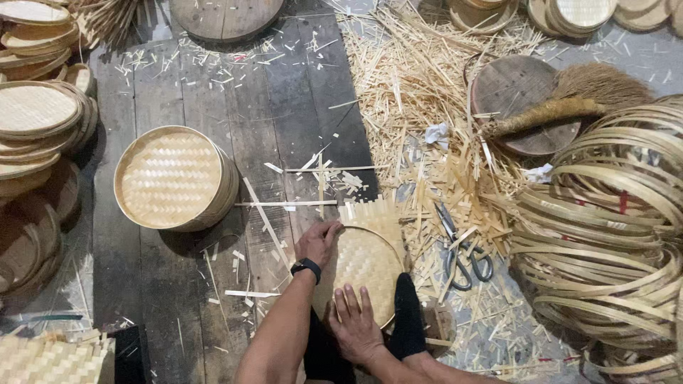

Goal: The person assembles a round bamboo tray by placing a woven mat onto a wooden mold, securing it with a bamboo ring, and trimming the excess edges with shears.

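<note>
Looking down at a dark plank floor (178,299) covered in bamboo trimmings, and both hands are on a round pale woven bamboo mat with a thin hoop rim (366,267) lying flat on the floor right in front of the person, just beside a foot in a black sock (408,313). The left hand (319,242), with a black wristwatch (306,267) on it, sits at the mat's upper left edge, fingers curled over the rim and pressing it, not pinching anything as far as I can see. The right hand (354,323) lies flat on the lower part of the weave, fingers spread open, palm down. Loose square ends of weave stick out past the hoop at the top. A pair of metal scissors (462,259) rests in the pile of pale bamboo splinters (420,92) just to the right, apart from the mat. Further right is a big heap of coiled bamboo strip hoops (612,227), and above that a straw hand broom (576,99) lies across a round wooden disc (512,92). To the left, well apart, stands a finished round woven bamboo tray stack (174,178), with more stacked trays (35,121) along the left edge.
</note>
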